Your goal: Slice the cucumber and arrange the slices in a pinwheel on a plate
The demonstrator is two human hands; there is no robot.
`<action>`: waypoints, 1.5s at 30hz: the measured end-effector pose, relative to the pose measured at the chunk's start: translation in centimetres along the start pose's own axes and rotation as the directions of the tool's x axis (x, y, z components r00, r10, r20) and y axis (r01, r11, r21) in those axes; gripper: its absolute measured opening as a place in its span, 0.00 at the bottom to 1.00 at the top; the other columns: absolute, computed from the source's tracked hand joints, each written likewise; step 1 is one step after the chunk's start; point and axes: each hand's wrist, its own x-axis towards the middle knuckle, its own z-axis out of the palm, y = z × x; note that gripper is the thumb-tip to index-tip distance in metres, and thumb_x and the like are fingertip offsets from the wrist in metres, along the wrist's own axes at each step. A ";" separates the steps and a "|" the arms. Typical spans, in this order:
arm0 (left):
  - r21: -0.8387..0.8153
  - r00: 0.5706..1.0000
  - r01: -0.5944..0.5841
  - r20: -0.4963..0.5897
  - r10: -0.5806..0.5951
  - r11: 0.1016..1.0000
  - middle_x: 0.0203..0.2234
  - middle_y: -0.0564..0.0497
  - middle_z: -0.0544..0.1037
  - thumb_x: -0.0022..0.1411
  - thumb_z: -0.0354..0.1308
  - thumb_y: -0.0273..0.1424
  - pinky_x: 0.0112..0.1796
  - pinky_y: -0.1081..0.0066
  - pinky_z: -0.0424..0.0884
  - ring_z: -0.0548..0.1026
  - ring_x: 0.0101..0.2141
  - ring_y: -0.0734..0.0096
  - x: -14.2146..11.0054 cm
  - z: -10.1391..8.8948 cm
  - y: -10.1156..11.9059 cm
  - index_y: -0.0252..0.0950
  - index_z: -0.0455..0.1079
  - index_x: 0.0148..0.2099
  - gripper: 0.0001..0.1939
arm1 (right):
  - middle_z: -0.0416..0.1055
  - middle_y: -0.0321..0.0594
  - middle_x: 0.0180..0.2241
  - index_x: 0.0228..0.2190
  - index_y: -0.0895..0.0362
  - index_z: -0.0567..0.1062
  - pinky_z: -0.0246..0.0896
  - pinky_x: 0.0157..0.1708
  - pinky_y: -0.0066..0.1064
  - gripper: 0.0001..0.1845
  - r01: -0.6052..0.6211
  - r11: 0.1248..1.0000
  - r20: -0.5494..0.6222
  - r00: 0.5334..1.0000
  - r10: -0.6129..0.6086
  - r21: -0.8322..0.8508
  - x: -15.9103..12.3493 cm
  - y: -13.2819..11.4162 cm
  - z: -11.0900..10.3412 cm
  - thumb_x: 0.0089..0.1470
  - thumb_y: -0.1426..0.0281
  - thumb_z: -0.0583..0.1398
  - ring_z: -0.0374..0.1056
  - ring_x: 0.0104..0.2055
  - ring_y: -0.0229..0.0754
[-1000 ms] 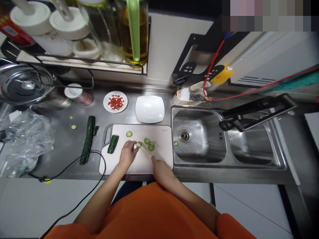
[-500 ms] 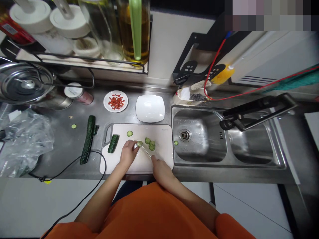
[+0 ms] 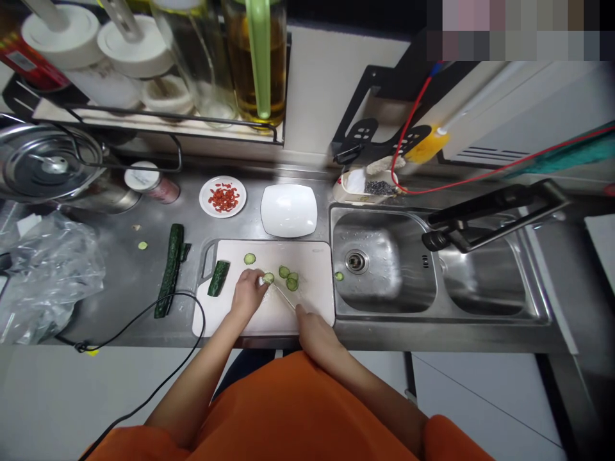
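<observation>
A cucumber piece (image 3: pixel 269 278) is pinched by the left hand (image 3: pixel 247 294) over the board (image 3: pixel 314 266). A knife (image 3: pixel 285 297) is gripped by the right hand (image 3: pixel 316 331).

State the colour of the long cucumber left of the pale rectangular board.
The long cucumber is dark green, clearest in the head view.

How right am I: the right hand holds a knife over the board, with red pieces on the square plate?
Not quite: the head view shows the red pieces on the round plate, not the square plate; the right hand does hold a knife over the board.
</observation>
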 end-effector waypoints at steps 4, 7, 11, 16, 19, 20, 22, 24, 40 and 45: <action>-0.044 0.998 0.032 0.051 -0.030 0.999 0.25 0.53 0.71 0.53 0.56 0.30 0.31 0.72 0.65 0.69 0.27 0.71 0.3 -0.5 0.9 0.38 0.68 0.32 0.02 | 0.71 0.49 0.39 0.52 0.56 0.60 0.57 0.35 0.31 0.27 -0.031 0.999 0.060 0.998 0.031 -0.010 -1.1 1.2 -0.4 0.51 0.83 0.46 0.68 0.43 0.48; -0.062 0.992 0.107 0.070 -0.103 0.992 0.23 0.55 0.72 0.56 0.53 0.33 0.30 0.74 0.63 0.69 0.25 0.73 1.1 -1.6 1.3 0.38 0.68 0.31 0.05 | 0.72 0.48 0.38 0.51 0.57 0.61 0.56 0.34 0.30 0.28 -0.030 0.999 0.066 0.997 0.031 -0.017 -1.5 1.6 -0.7 0.49 0.83 0.47 0.68 0.42 0.47; 0.038 0.979 0.203 -0.028 -0.202 0.978 0.25 0.52 0.74 0.58 0.53 0.37 0.32 0.72 0.64 0.71 0.27 0.70 3.3 -3.2 0.9 0.38 0.69 0.35 0.08 | 0.71 0.48 0.37 0.52 0.57 0.61 0.56 0.33 0.30 0.29 -0.030 0.999 0.060 0.998 0.032 -0.029 -1.6 1.5 -0.9 0.48 0.84 0.47 0.69 0.41 0.47; 0.273 0.996 0.085 -0.041 -0.076 0.958 0.30 0.44 0.74 0.58 0.49 0.28 0.34 0.67 0.65 0.71 0.34 0.61 5.1 -3.5 0.1 0.35 0.70 0.38 0.09 | 0.71 0.48 0.37 0.52 0.57 0.61 0.56 0.33 0.30 0.28 -0.025 0.999 0.053 0.998 0.026 -0.022 -1.5 1.6 -0.7 0.48 0.84 0.47 0.68 0.42 0.48; 0.244 0.997 -0.013 -0.068 0.030 0.970 0.37 0.42 0.73 0.58 0.49 0.26 0.40 0.63 0.66 0.70 0.40 0.58 5.1 -2.8 0.4 0.35 0.71 0.43 0.13 | 0.71 0.48 0.37 0.50 0.56 0.62 0.56 0.33 0.30 0.27 -0.021 1.000 0.041 0.999 0.022 -0.023 -1.4 1.8 -0.6 0.49 0.84 0.47 0.68 0.42 0.48; 0.194 0.996 -0.070 -0.047 0.080 0.979 0.39 0.43 0.73 0.58 0.49 0.27 0.43 0.62 0.67 0.70 0.42 0.59 5.1 -2.5 0.7 0.36 0.70 0.45 0.14 | 0.71 0.48 0.36 0.50 0.56 0.62 0.56 0.33 0.30 0.27 -0.019 1.000 0.035 0.999 0.020 -0.024 -1.4 1.9 -0.5 0.49 0.84 0.47 0.68 0.42 0.48; 0.069 0.976 -0.214 0.061 0.210 0.974 0.41 0.45 0.73 0.58 0.52 0.27 0.46 0.63 0.66 0.70 0.43 0.62 5.0 -1.7 1.3 0.38 0.69 0.48 0.16 | 0.72 0.48 0.37 0.50 0.56 0.62 0.57 0.33 0.30 0.27 -0.013 1.000 0.028 1.000 0.013 -0.023 -1.5 2.0 -0.5 0.48 0.84 0.47 0.68 0.42 0.48; -0.028 0.925 -0.327 0.194 0.326 0.945 0.41 0.46 0.73 0.57 0.53 0.27 0.47 0.63 0.66 0.70 0.44 0.64 5.1 -0.8 1.8 0.39 0.69 0.50 0.17 | 0.72 0.48 0.37 0.50 0.57 0.62 0.57 0.33 0.30 0.27 -0.004 1.000 0.025 1.000 0.005 -0.022 -1.5 2.1 -0.5 0.49 0.84 0.46 0.68 0.41 0.48; -0.172 0.973 0.064 0.230 -0.023 0.983 0.23 0.56 0.74 0.54 0.55 0.32 0.29 0.75 0.64 0.70 0.25 0.75 3.0 -1.1 1.9 0.37 0.71 0.32 0.05 | 0.71 0.48 0.36 0.49 0.57 0.62 0.57 0.31 0.30 0.26 -0.007 1.000 0.026 1.000 0.008 -0.028 -1.2 2.3 -0.9 0.48 0.83 0.47 0.69 0.41 0.48; -0.101 0.970 0.149 0.207 -0.126 0.984 0.22 0.57 0.75 0.53 0.53 0.30 0.28 0.77 0.63 0.70 0.25 0.76 1.7 -1.7 1.2 0.38 0.72 0.33 0.06 | 0.71 0.48 0.36 0.50 0.58 0.61 0.56 0.33 0.30 0.25 -0.003 1.000 0.024 1.000 0.004 -0.027 -0.7 2.0 -1.3 0.50 0.82 0.48 0.68 0.42 0.48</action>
